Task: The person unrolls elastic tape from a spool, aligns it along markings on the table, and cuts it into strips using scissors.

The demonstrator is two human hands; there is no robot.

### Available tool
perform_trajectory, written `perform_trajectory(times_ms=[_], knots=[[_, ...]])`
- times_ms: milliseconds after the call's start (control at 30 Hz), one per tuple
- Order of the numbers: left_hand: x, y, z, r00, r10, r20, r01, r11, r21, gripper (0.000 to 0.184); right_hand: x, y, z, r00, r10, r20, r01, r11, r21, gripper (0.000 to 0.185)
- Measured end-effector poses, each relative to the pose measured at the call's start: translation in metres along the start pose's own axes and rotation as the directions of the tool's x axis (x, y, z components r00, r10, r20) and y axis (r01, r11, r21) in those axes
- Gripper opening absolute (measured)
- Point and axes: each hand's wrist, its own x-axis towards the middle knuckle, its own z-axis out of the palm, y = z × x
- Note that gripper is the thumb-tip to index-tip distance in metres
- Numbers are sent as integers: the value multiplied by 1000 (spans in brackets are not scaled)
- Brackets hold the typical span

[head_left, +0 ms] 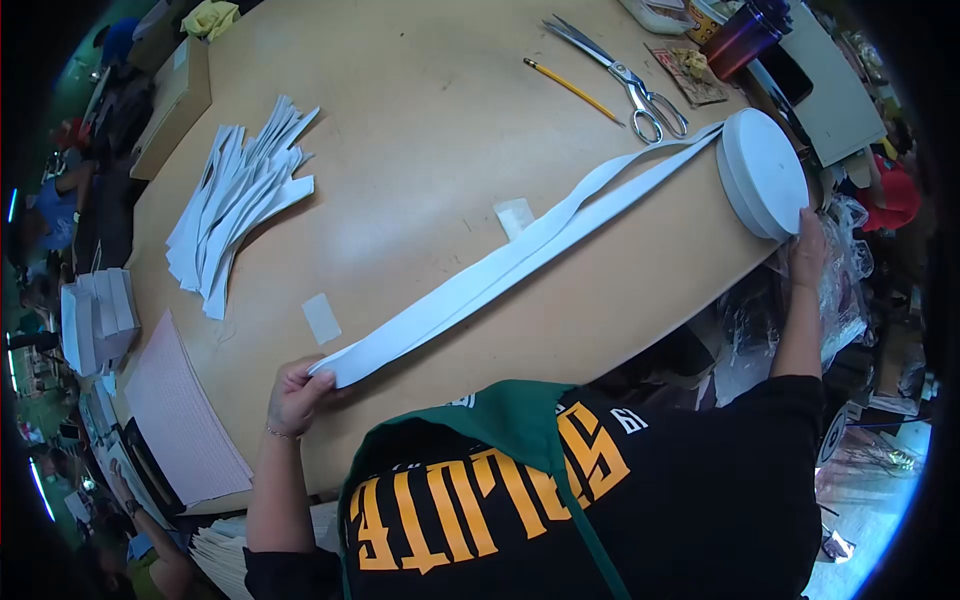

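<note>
One pinch here: the left hand (298, 394), curled near the table's edge, squeezes the white fabric band (438, 308), which slants across the tabletop (420, 130) to a white roll (768, 165); the right hand (808, 250), stretched wide, touches the roll's rim—whether gripping, I can't tell.

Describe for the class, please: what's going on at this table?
A person's left-hand grip holds one end of a doubled white band, which runs across the table to a flat white roll. The right-hand grip is at the roll's near edge. Loose white strips lie heaped on the left. The scissors and yellow pencil lie beyond the band, neither being held.
</note>
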Motion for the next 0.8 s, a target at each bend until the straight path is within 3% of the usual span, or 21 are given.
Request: perform_trajectory(times_ms=[67,100,167,200,233,267,300,333,367,433,500,600,667,800], knots=[[-7,7,-3,1000,-27,-1,27,997,-67,21,15,-23,-13,999,44,30,-40,994,-106,68],[-4,-2,11,999,-3,48,6,998,-56,21,31,-26,-59,988,147,39,-133,961,-242,65],[-14,14,18,999,27,35,-30,997,73,21,59,-113,-112,939,342,36,-308,881,-358,59],[-18,13,17,999,7,31,-9,997,74,21,63,-157,-139,993,106,-43,-111,985,-135,54],[-20,13,17,999,32,10,-33,993,110,20,63,-206,-161,979,-106,-174,119,991,68,50],[-22,15,18,999,54,-3,-53,987,149,19,63,-263,-173,933,-253,-254,341,844,414,44],[-22,15,20,997,78,-11,-74,980,185,19,59,-318,-196,895,-429,-122,403,662,632,48],[-23,20,22,991,133,-14,-124,953,276,18,52,-363,-204,760,-613,-214,518,374,769,47],[-23,31,26,982,191,-9,-175,915,364,16,44,-405,-217,656,-719,-232,450,126,884,44],[-23,53,34,957,289,21,-259,822,508,14,33,-471,-230,413,-857,-309,445,-106,889,40],[-25,74,41,932,357,59,-314,716,623,12,20,-510,-239,232,-958,-170,172,-131,976,40],[-24,88,40,893,443,79,-364,609,704,10,27,-513,-248,-32,-995,93,146,88,985,38],[-19,79,34,886,464,7,-356,670,651,12,34,-489,-228,24,-991,135,236,137,962,33],[1,47,21,922,375,-97,-292,838,461,16,53,-406,-206,236,-909,344,196,391,899,29]])
